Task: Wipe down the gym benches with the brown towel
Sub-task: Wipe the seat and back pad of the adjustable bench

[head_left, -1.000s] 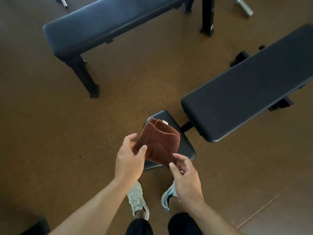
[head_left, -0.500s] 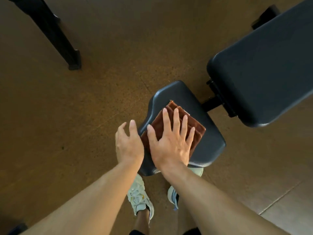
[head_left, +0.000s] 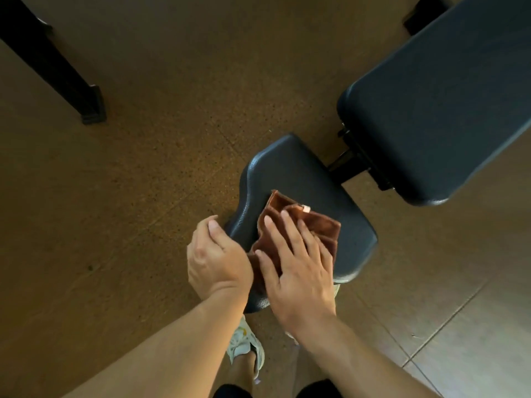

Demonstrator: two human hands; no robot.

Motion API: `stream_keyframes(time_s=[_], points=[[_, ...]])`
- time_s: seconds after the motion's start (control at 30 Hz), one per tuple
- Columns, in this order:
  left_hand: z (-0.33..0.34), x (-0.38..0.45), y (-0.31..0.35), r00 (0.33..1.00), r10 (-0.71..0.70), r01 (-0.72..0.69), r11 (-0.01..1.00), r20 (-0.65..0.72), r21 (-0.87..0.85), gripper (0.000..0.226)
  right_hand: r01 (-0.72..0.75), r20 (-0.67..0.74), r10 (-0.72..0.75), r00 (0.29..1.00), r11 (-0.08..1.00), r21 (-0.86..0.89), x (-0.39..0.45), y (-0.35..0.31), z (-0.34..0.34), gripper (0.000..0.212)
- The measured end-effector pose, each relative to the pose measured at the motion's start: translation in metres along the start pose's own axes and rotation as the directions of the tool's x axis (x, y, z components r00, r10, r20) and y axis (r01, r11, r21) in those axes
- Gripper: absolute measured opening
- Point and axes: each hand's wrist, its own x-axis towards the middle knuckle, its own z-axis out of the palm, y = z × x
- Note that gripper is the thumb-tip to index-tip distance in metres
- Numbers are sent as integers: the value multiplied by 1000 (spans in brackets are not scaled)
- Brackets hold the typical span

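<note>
The folded brown towel [head_left: 314, 222] lies on the small dark seat pad [head_left: 290, 170] of a gym bench. My right hand [head_left: 296, 262] presses flat on the towel, fingers straight and spread. My left hand [head_left: 214, 257] hovers at the pad's left edge, fingers loosely curled and holding nothing. The bench's long dark back pad [head_left: 442, 101] stretches away to the upper right, joined to the seat by a black frame bar [head_left: 344, 163].
A black leg [head_left: 57, 70] of another bench stands on the brown speckled floor [head_left: 143, 182] at upper left. My white shoes [head_left: 245, 344] are under the seat pad. Lighter tiles [head_left: 474, 340] begin at lower right.
A second ago both hands held the towel in the air. My right hand then laid it on the seat pad and has slid it slightly back toward me; my left hand let go.
</note>
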Motion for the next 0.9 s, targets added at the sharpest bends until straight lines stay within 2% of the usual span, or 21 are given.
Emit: stream_keyframes(time_s=[0.17,0.3,0.37,0.43,0.5,0.57,0.73,0.9], points=[[6,0,5,998,-4,3,1000,-62,-10,45,32,-64,-33,997,999,-25,83,15,-23,71],[10,-1,3,998,19,-18,1000,-58,18,47,-130,-121,136,983,990,55,160,12,-44,70],[10,1,2,998,33,-31,999,-60,40,52,-138,-134,146,980,988,73,151,7,-37,68],[8,1,2,998,40,-37,998,-49,43,56,-94,-133,101,986,994,57,94,3,-21,66],[5,-1,3,999,35,-34,999,-30,20,51,-50,-80,52,995,999,17,28,2,0,61],[3,-3,5,999,26,-26,1000,-31,5,47,-51,-31,51,998,999,-17,-1,7,12,57],[6,1,6,997,49,-49,999,-55,-11,54,0,-7,0,1000,998,-64,55,17,-11,63],[6,1,1,991,84,-90,994,-101,-55,58,-134,-127,135,983,991,17,154,-9,-44,65]])
